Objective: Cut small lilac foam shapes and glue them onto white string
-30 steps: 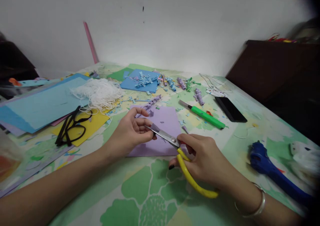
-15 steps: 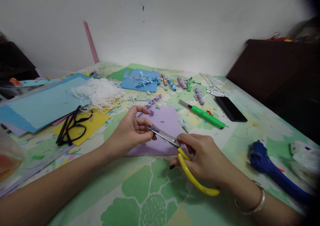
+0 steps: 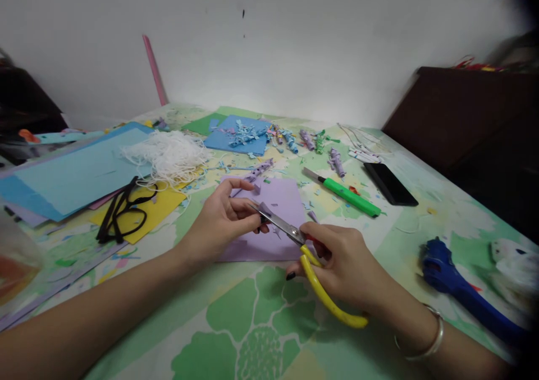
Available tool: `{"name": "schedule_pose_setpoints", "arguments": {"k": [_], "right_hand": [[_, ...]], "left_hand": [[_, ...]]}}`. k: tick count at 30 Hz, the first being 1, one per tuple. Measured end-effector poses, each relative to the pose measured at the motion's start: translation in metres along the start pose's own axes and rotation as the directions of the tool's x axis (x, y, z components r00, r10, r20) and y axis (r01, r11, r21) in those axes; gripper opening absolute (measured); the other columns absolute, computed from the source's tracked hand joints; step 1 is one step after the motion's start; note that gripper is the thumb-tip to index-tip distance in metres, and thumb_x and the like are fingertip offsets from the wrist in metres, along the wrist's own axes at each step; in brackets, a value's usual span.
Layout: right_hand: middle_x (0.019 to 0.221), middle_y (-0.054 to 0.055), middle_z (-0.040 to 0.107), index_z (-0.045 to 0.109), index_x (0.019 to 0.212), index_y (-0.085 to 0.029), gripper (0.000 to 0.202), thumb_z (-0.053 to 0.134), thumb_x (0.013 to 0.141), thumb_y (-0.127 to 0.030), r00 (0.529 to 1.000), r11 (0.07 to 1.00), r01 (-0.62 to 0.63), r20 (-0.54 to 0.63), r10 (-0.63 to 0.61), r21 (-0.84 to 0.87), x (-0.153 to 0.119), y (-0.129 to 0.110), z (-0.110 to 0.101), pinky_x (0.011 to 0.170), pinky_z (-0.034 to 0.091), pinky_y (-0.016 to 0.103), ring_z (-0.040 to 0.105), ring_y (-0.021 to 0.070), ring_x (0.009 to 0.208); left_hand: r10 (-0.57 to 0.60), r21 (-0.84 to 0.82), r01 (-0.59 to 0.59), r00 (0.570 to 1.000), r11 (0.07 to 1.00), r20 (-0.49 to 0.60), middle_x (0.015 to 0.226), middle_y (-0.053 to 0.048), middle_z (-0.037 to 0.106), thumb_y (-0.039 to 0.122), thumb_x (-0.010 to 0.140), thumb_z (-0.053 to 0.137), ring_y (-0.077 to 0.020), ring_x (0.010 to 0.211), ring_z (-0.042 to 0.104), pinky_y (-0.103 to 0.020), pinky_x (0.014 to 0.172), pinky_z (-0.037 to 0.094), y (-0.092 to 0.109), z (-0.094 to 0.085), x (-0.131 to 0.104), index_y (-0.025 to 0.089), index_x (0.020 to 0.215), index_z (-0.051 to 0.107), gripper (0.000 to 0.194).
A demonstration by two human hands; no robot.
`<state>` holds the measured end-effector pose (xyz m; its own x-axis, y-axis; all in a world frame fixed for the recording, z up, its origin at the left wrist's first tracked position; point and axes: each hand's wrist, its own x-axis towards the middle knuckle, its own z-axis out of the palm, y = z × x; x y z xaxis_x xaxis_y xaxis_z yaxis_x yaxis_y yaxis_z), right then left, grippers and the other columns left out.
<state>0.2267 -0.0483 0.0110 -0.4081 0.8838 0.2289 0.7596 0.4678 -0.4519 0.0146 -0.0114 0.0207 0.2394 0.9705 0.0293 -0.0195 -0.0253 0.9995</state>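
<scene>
My right hand point(image 3: 337, 259) is closed round the pair of scissors point(image 3: 322, 296), which has yellow handles and points up and left. Its blades reach the fingertips of my left hand point(image 3: 229, 217). The left thumb and fingers pinch a small purple paper piece point(image 3: 264, 208) at the blade tips; the fingers partly hide it. Both hands hover over a purple paper sheet point(image 3: 284, 192) with small scraps on it. Just beyond the left hand lies a purple rolled paper tube point(image 3: 259, 169). A small purple cone point(image 3: 312, 216) rests near the right hand.
A green utility knife point(image 3: 351, 197) with its blade out lies beyond my right hand, near a black phone point(image 3: 389, 183). At right is a blue glue gun point(image 3: 446, 273). Glasses point(image 3: 126, 211), white string point(image 3: 168, 152) and coloured sheets point(image 3: 80, 172) occupy the left.
The scissors and both hands have shifted very slightly in view. The left fingers have adjusted a little at the purple piece, and a small scrap shows under the blades.
</scene>
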Motion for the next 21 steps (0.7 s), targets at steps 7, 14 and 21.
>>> {"name": "schedule_pose_setpoints", "arguments": {"k": [7, 14, 21], "right_hand": [[0.059, -0.005, 0.044, 0.058, 0.078, -0.017, 0.02, 0.067, 0.075, -0.034, 0.999, 0.999, 0.037, 0.015, -0.037, -0.011, 0.0003, 0.0028, -0.0022, 0.051, 0.025, 0.022, 0.036, 0.0094, 0.052], [0.06, -0.003, 0.046, 0.061, 0.084, -0.017, 0.022, 0.066, 0.076, -0.037, 0.999, 0.998, 0.036, 0.026, -0.035, -0.048, 0.0004, 0.0044, -0.003, 0.052, 0.026, 0.022, 0.037, 0.0101, 0.053], [0.059, -0.004, 0.045, 0.062, 0.085, -0.017, 0.021, 0.067, 0.075, -0.034, 0.999, 0.998, 0.045, 0.024, -0.045, -0.034, 0.0002, 0.0044, -0.0036, 0.052, 0.026, 0.022, 0.037, 0.0102, 0.053]], "left_hand": [[0.031, 0.033, -0.03, 0.999, 0.999, -0.013, 0.061, 0.008, 0.066, 0.004, 0.062, 0.066, -0.0113, 0.055, 0.064, -0.021, 0.057, 0.049, 0.0, -0.0033, -0.0006, 0.021, 0.1, 0.037, 0.05], [0.041, 0.034, -0.04, 0.999, 0.999, -0.031, 0.062, 0.008, 0.064, 0.004, 0.062, 0.064, -0.0115, 0.055, 0.063, -0.023, 0.058, 0.049, -0.0028, -0.0041, 0.0005, 0.021, 0.099, 0.039, 0.049], [0.026, 0.015, -0.025, 0.999, 1.0, -0.047, 0.062, 0.009, 0.064, 0.004, 0.06, 0.065, -0.0115, 0.055, 0.063, -0.022, 0.056, 0.048, -0.0023, -0.0025, 0.001, 0.021, 0.099, 0.038, 0.05]]}}
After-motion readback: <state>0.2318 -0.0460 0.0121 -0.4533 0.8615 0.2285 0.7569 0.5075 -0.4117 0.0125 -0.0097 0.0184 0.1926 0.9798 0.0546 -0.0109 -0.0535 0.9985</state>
